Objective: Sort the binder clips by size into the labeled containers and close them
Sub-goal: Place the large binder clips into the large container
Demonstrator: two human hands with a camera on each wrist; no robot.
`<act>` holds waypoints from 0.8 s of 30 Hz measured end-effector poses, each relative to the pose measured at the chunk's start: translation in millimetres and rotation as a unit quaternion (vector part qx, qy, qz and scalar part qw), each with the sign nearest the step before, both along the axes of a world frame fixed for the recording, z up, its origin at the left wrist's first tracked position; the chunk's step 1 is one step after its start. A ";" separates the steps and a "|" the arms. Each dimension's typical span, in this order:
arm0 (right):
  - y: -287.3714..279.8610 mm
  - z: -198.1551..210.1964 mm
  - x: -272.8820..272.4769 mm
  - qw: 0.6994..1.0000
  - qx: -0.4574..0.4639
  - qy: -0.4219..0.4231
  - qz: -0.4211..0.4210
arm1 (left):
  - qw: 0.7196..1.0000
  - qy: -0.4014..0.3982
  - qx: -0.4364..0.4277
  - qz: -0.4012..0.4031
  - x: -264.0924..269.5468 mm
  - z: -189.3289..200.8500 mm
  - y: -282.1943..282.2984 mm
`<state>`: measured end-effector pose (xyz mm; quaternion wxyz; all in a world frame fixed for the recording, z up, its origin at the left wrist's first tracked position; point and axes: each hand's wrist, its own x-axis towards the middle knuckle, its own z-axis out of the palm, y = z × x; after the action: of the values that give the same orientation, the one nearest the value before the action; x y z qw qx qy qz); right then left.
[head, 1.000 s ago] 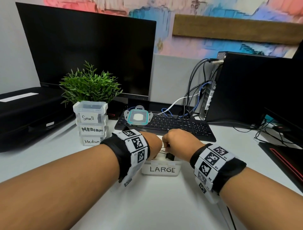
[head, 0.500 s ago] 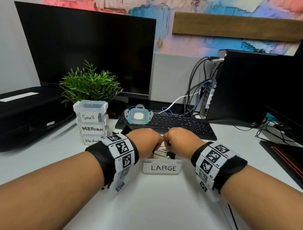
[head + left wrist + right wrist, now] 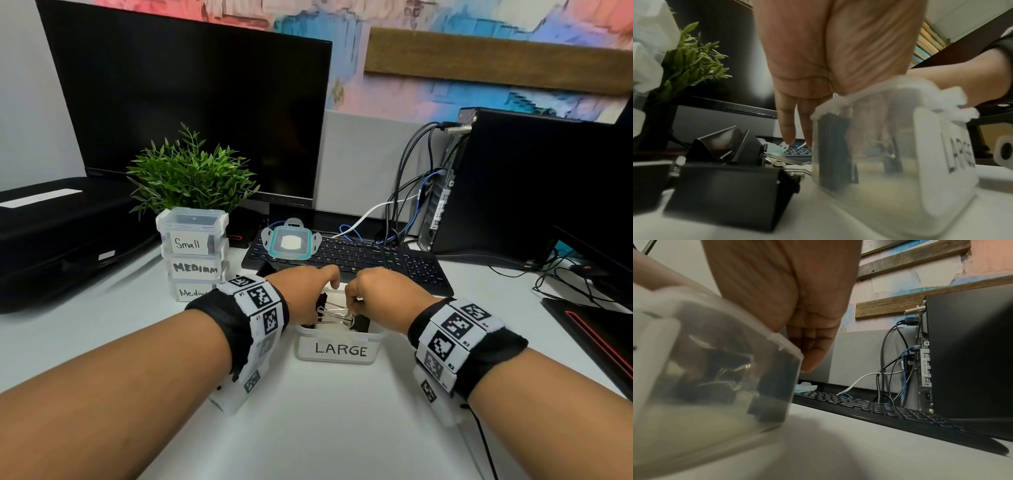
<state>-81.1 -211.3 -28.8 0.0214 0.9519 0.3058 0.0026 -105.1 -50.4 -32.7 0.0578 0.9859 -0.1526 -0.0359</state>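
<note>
The open clear container labeled LARGE [image 3: 337,349] stands on the white desk between my hands, with black binder clips inside. My left hand [image 3: 308,291] reaches down over its left rim with straight fingers [image 3: 787,129], two of them outside the wall [image 3: 900,162]. My right hand [image 3: 371,294] has curled fingers [image 3: 813,353] at the right rim [image 3: 785,344]. It pinches the silver wire handles of a large binder clip [image 3: 337,316] lying in the container. More large black clips [image 3: 725,186] lie on the desk left of the container. Its teal-rimmed lid [image 3: 291,241] rests on the keyboard.
A stack of closed containers labeled Small [image 3: 191,228] and Medium [image 3: 195,269] stands at the left before a green plant [image 3: 191,174]. The keyboard [image 3: 376,260] lies just behind the LARGE container, monitor [image 3: 191,113] behind, computer tower [image 3: 531,185] and cables [image 3: 411,192] on the right.
The hands have drawn slightly apart over the LARGE container, and the clip's silver handles now show between them. The left wrist has shifted right, toward the container.
</note>
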 end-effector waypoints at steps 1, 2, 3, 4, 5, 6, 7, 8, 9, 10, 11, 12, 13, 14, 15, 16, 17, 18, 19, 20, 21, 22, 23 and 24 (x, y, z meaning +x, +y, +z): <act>-0.8 1.3 0.3 1.000 0.002 0.009 -0.003 | 1.000 -0.007 0.000 -0.010 0.2 0.4 0.1; -1.2 2.6 0.8 1.000 0.003 0.020 -0.008 | 1.000 -0.012 0.001 -0.019 0.8 0.6 0.3; -1.2 3.6 1.0 0.999 0.005 0.031 -0.010 | 1.000 -0.014 0.005 -0.026 1.4 0.1 0.4; -1.5 4.0 0.9 0.999 0.007 0.036 -0.011 | 0.999 -0.012 0.013 -0.032 2.2 0.0 0.2; -1.5 3.6 0.3 0.999 0.009 0.033 -0.010 | 0.999 -0.006 0.028 -0.036 2.8 -0.3 -0.4; -1.8 3.2 0.1 1.000 0.011 0.024 -0.009 | 0.998 -0.001 0.043 -0.038 3.9 -0.1 -0.9; -2.4 2.6 -0.5 1.000 0.012 0.018 -0.011 | 0.998 0.004 0.053 -0.039 5.0 -0.6 -0.9; -3.2 2.7 -1.0 1.000 0.014 0.018 -0.014 | 0.998 0.006 0.057 -0.039 5.6 -1.0 -0.9; -4.3 3.7 -1.6 0.999 0.019 0.026 -0.019 | 0.998 0.005 0.057 -0.039 6.0 -1.0 -0.9; -5.5 4.7 -1.8 0.999 0.023 0.035 -0.022 | 0.998 0.003 0.057 -0.040 6.6 -1.5 -0.8; -6.7 6.0 -1.6 0.998 0.026 0.043 -0.025 | 0.998 0.000 0.056 -0.039 7.4 -1.8 -0.7; -7.8 6.8 -0.8 0.998 0.026 0.047 -0.026 | 0.998 -0.003 0.057 -0.037 8.1 -2.1 -0.8; -8.7 7.6 0.1 0.998 0.024 0.047 -0.027 | 0.998 -0.004 0.057 -0.033 8.6 -2.1 -1.0; -9.5 7.9 1.3 0.998 0.021 0.046 -0.028 | 0.998 -0.004 0.058 -0.029 8.9 -2.1 -1.0; -10.0 7.7 2.3 0.999 0.018 0.043 -0.028 | 0.998 -0.004 0.059 -0.026 9.0 -1.9 -1.2; -10.0 6.8 3.3 0.999 0.015 0.040 -0.029 | 0.998 -0.005 0.058 -0.025 8.7 -2.0 -1.2; -9.8 5.8 3.6 0.999 0.012 0.037 -0.028 | 0.998 -0.007 0.057 -0.025 8.2 -1.9 -1.0; -9.5 4.8 4.3 0.999 0.009 0.034 -0.026 | 0.998 -0.009 0.057 -0.028 8.1 -1.9 -0.8; -9.5 4.0 5.0 0.999 0.007 0.034 -0.024 | 0.998 -0.010 0.058 -0.031 8.3 -1.5 -1.1; -8.9 4.7 5.8 0.999 0.007 0.036 -0.021 | 0.998 -0.009 0.058 -0.034 8.7 -1.1 -0.9; -8.7 7.3 6.9 0.999 0.010 0.040 -0.019 | 0.998 -0.007 0.058 -0.035 8.8 -0.5 -1.3; -7.7 11.4 8.4 0.999 0.021 0.044 -0.019 | 0.998 -0.005 0.056 -0.034 8.0 -0.3 -0.5; -6.8 17.0 10.6 0.998 0.038 0.048 -0.020 | 0.998 -0.004 0.055 -0.034 6.3 0.4 0.8; -4.9 22.5 13.0 0.996 0.063 0.051 -0.023 | 0.998 -0.008 0.053 -0.036 3.4 0.1 4.0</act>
<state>-68.2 -216.2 -6.2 -0.0537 0.9569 0.2841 -0.0271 -101.7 -46.4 -32.7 0.0033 0.9818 -0.1859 -0.0386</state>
